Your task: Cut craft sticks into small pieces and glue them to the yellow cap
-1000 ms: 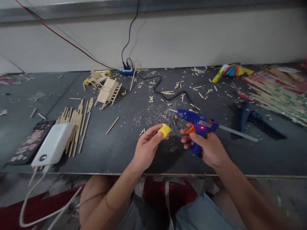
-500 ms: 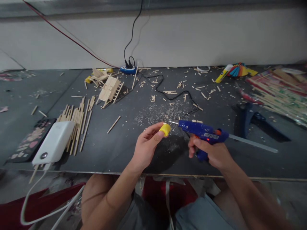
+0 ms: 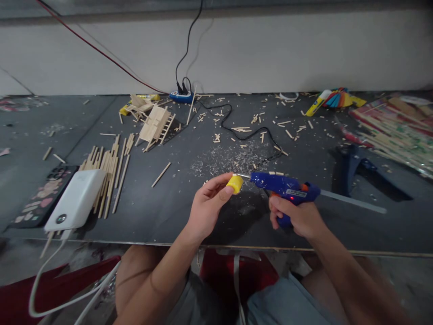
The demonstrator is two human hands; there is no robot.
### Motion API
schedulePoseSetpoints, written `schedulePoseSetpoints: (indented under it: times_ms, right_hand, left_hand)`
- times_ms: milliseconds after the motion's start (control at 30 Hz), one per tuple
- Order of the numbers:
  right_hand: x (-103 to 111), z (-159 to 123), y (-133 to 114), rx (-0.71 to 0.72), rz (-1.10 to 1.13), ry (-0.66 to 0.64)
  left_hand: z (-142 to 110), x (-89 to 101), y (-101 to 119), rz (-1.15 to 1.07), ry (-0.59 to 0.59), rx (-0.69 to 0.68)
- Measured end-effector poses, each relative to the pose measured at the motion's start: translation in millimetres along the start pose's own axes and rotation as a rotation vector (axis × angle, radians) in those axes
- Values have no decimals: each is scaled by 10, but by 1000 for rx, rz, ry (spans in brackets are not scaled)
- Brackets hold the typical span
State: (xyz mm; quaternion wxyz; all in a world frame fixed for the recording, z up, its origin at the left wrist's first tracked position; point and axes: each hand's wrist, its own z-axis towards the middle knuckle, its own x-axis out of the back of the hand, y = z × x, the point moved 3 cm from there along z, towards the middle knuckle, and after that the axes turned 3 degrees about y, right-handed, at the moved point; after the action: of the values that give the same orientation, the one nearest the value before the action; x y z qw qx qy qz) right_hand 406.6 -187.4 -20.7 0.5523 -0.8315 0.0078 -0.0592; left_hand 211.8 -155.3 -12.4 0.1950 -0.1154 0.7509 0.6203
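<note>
Between thumb and fingers, my left hand (image 3: 210,205) pinches a small yellow cap (image 3: 234,183), held above the table. My right hand (image 3: 297,214) is wrapped round the grip of a blue hot glue gun (image 3: 277,183), which has a small red light lit. Its metal nozzle points left and sits at the upper edge of the yellow cap; whether they touch I cannot tell. A long translucent glue stick (image 3: 355,202) sticks out of the gun's back end.
At left lie wooden sticks (image 3: 110,180), a white power bank (image 3: 75,198) and a dark phone (image 3: 45,196). Behind them stands a small wooden stick model (image 3: 155,124). A blue power socket (image 3: 181,96) is by the wall. Stick offcuts and a glue tube (image 3: 318,103) lie further back.
The glue gun in my right hand has shifted slightly left, bringing its nozzle to the yellow cap. My left hand has barely moved.
</note>
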Motion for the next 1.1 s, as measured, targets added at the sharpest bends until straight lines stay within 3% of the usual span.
schedulePoseSetpoints:
  times_ms: [400, 767, 967, 1100]
  right_hand:
    - [29, -16, -38, -21, -57, -46]
    - [-2, 26, -39, 23, 300, -99]
    - [-6, 35, -91, 130, 437, -212]
    - [41, 95, -124, 69, 533, -228]
  left_hand:
    - [-1, -8, 4, -15, 24, 18]
    - [6, -27, 9, -64, 31, 9]
    - [-17, -91, -37, -117, -22, 111]
    - [-24, -115, -84, -209, -92, 231]
